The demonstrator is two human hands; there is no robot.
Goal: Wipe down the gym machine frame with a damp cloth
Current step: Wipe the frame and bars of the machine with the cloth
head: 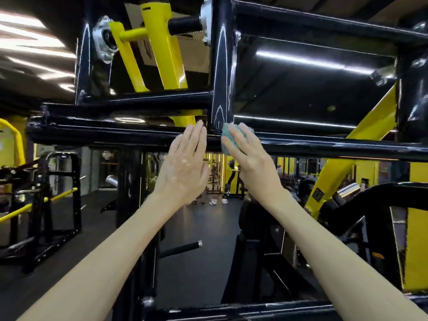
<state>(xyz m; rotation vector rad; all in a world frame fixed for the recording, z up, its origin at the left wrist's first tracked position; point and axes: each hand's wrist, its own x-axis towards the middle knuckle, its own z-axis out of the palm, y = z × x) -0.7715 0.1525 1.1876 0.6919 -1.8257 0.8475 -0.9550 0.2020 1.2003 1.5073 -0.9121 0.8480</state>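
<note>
1. The left hand (185,167) is held open, fingers straight and close together. Its fingertips are raised to the lower edge of the black horizontal bar (115,135) of the machine frame; whether they touch it cannot be told. Nothing is held in it.
2. The right hand (252,163) is laid with extended fingers over a blue-green cloth (228,139), which is pressed against the same bar. The thumb is hidden, so a pinch on the cloth cannot be confirmed.
3. The cloth is found just where the horizontal bar meets the black upright post (220,66), and is seen past the left edge of the right hand and at its fingertips.
4. The two hands are kept near each other but apart, one on either side of the foot of the post.
5. Above the bar, to the left of the post, two yellow arms (166,54) are seen inside a black rectangular frame section, joined to a black threaded shaft (185,24) and a silver flange (105,39).
6. To the right, a yellow slanted beam (347,158) is seen crossing behind the bar.
7. Below the hands, a black handle with a silver end (183,247) is seen projecting to the right over the dark floor (92,228).
8. At the left, a black rack (58,193) with a yellow rod (34,205) is seen standing on the floor, well apart from the hands.
</note>
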